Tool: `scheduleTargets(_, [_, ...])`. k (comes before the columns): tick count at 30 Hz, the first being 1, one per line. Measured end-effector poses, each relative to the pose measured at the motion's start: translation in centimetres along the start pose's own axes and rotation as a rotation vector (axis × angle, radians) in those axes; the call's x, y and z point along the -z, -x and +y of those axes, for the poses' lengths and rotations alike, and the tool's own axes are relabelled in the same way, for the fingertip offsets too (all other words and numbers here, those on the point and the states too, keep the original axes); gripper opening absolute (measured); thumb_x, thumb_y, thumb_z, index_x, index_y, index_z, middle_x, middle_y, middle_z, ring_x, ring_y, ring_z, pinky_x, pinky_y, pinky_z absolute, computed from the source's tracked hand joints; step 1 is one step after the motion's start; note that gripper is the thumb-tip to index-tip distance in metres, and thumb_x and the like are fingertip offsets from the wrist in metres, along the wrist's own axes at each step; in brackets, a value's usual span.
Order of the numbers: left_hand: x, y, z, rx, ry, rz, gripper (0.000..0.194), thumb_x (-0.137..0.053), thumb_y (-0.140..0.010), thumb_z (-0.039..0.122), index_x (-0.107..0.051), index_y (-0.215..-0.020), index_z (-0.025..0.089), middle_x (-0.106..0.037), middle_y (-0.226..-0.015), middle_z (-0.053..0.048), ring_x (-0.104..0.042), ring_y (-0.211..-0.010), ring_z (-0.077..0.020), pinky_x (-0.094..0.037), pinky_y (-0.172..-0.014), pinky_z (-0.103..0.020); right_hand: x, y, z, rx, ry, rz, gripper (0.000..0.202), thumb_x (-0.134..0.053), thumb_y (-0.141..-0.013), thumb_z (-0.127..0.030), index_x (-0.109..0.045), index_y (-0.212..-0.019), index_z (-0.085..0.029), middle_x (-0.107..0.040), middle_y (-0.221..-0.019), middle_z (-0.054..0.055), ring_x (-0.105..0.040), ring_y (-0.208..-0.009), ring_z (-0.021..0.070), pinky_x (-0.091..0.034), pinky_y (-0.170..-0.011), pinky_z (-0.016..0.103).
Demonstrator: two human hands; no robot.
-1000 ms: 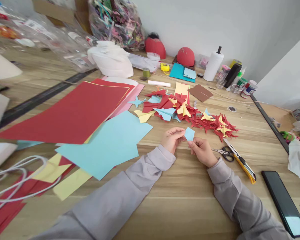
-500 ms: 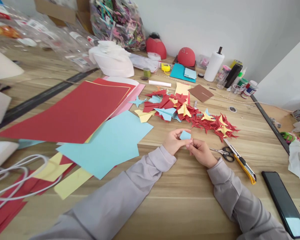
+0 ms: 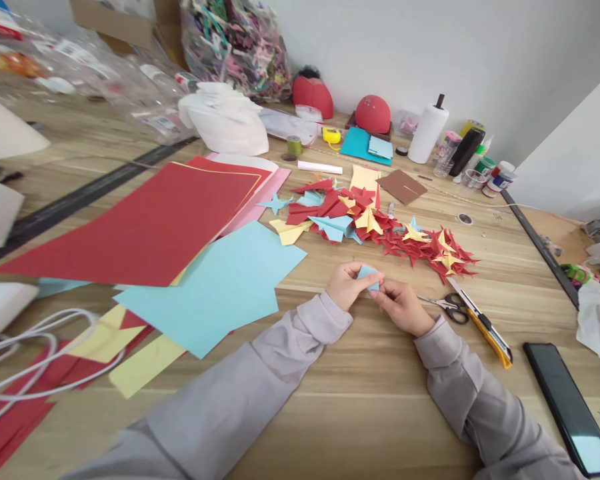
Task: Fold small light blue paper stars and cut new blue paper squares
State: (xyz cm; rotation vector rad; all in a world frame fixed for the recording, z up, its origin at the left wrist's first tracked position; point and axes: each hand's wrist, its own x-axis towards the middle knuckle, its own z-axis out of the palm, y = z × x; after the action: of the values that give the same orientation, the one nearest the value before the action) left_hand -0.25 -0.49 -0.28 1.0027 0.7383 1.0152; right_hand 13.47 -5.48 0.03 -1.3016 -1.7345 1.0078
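Observation:
A small folded piece of light blue paper (image 3: 368,274) is pinched between my two hands above the table. My left hand (image 3: 345,285) grips it from the left, thumb laid across its face. At its lower right edge, the fingertips of my right hand (image 3: 403,303) close on the same paper. Just beyond my hands lies a heap of folded red paper stars (image 3: 410,247), mixed with yellow and blue folded pieces. Scissors (image 3: 453,307) with black handles and a yellow utility knife (image 3: 483,327) rest to the right of my right hand.
Large red sheets (image 3: 145,220) and blue sheets (image 3: 215,287) spread on the left, near a white cable (image 3: 45,333). A phone (image 3: 570,407) lies at the right. Along the wall stand a white paper roll (image 3: 429,133), paint jars (image 3: 500,179) and a tape measure (image 3: 331,135).
The blue paper has turned in my fingers, from a five-sided face to a narrower tilted shape. My left thumb and right fingertips have shifted slightly on it.

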Motion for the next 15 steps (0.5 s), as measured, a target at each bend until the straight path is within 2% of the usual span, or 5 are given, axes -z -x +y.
scheduleTargets(5, [-0.10,0.08,0.19,0.051,0.036,0.012,0.033,-0.072,-0.064,0.040,-0.061,-0.047,0.014,-0.060,-0.048,-0.002,-0.052,-0.047,-0.0103,-0.042,-0.050,-0.024,-0.19,0.11,0.14,0.012,0.067,-0.031,0.034,-0.051,-0.084,-0.043,-0.044,-0.061,-0.019,-0.038,-0.053,-0.005,-0.032,-0.049,0.0084,-0.026,-0.048,0.023])
scheduleTargets(11, [-0.43,-0.07,0.33,0.077,0.109,0.082,0.041,-0.069,-0.063,0.052,-0.065,-0.053,0.012,-0.063,-0.053,-0.004,-0.056,-0.050,-0.0122,-0.043,-0.050,-0.025,-0.20,-0.02,0.10,-0.031,-0.089,0.026,0.039,-0.053,-0.082,-0.047,-0.043,-0.057,-0.019,-0.044,-0.050,-0.004,-0.037,-0.048,0.0084,-0.030,-0.049,0.023])
scheduleTargets(13, [-0.45,-0.21,0.25,0.072,0.162,0.072,0.038,-0.072,-0.060,0.050,-0.068,-0.059,0.013,-0.065,-0.058,-0.004,-0.057,-0.053,-0.0121,-0.045,-0.052,-0.025,-0.08,-0.13,0.09,-0.067,-0.149,0.075,0.039,-0.053,-0.082,-0.050,-0.047,-0.060,-0.019,-0.047,-0.049,-0.004,-0.039,-0.046,0.0086,-0.031,-0.048,0.023])
scheduleTargets(15, [-0.37,-0.35,0.07,0.072,0.179,0.066,0.032,-0.079,-0.053,0.040,-0.070,-0.068,0.014,-0.067,-0.062,-0.002,-0.057,-0.054,-0.0115,-0.046,-0.054,-0.024,0.04,-0.21,0.07,-0.100,-0.202,0.121,0.039,-0.052,-0.081,-0.053,-0.050,-0.062,-0.019,-0.048,-0.048,-0.004,-0.039,-0.045,0.0086,-0.031,-0.047,0.023])
